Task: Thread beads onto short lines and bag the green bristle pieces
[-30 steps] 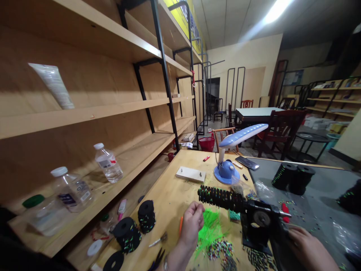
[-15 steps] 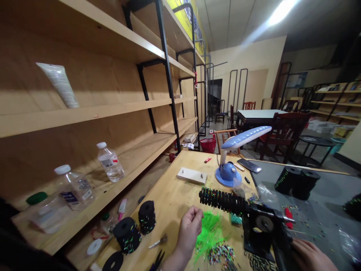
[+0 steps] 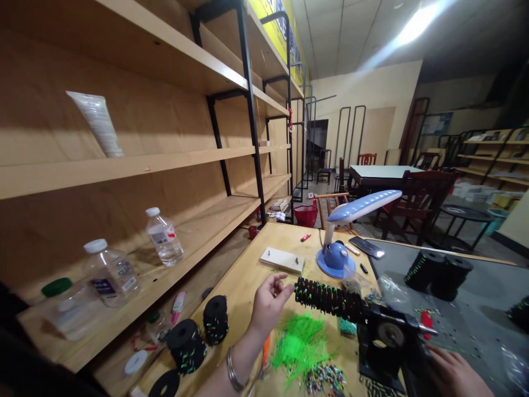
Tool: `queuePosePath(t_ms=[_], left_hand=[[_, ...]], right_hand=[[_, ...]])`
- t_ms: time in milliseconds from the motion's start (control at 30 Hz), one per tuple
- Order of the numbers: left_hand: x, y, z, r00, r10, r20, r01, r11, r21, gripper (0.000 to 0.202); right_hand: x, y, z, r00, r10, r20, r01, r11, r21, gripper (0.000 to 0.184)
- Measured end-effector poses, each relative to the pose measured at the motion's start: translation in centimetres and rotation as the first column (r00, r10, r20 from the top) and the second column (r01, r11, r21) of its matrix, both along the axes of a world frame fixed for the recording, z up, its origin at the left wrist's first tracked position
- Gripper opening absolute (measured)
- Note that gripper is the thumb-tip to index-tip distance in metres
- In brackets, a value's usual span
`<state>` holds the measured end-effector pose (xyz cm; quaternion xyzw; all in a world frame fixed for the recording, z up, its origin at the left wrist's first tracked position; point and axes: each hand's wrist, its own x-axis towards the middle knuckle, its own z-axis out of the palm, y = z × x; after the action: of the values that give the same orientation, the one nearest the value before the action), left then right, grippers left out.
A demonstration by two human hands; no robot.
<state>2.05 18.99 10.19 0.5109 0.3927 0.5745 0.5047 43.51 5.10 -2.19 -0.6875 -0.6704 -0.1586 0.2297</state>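
My left hand (image 3: 269, 302) is raised over the wooden table (image 3: 248, 281), thumb and fingers pinched together just left of the tip of a black spindle (image 3: 328, 298) stacked with discs and coloured beads. What the pinch holds is too small to see. The spindle sticks out of a black winding machine (image 3: 382, 344). My right hand (image 3: 452, 375) rests at the machine's right side near the bottom edge, fingers hidden. A heap of bright green strands (image 3: 298, 344) and loose coloured beads (image 3: 324, 377) lie under the spindle.
Black bead-wound spools (image 3: 188, 342) stand on the table's left, more spools (image 3: 436, 270) on the dark mat at right. A blue desk lamp (image 3: 339, 251), a white block (image 3: 282, 259) and a phone (image 3: 367, 247) lie farther back. Water bottles (image 3: 164, 237) stand on the wooden shelving at left.
My left hand has lifted from above the green strands and moved up and left to the spindle's tip. The view has shifted slightly to the right.
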Motion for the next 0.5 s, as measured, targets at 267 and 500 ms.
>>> queuePosePath(t_ms=[267,500], left_hand=[[1.3,0.6,1.0,0.971,0.053,-0.233,0.01,0.966,0.259,0.027],[1.4,-2.0,-1.0,0.981,0.106,-0.161,-0.083,0.986,0.142,0.033]], right_hand=[[-0.9,-0.4,1.2,0.995,0.023,-0.099,-0.029,0.998,-0.054,0.032],[-1.0,-0.2,1.6,0.996,-0.011,-0.089,0.0,0.993,-0.115,0.035]])
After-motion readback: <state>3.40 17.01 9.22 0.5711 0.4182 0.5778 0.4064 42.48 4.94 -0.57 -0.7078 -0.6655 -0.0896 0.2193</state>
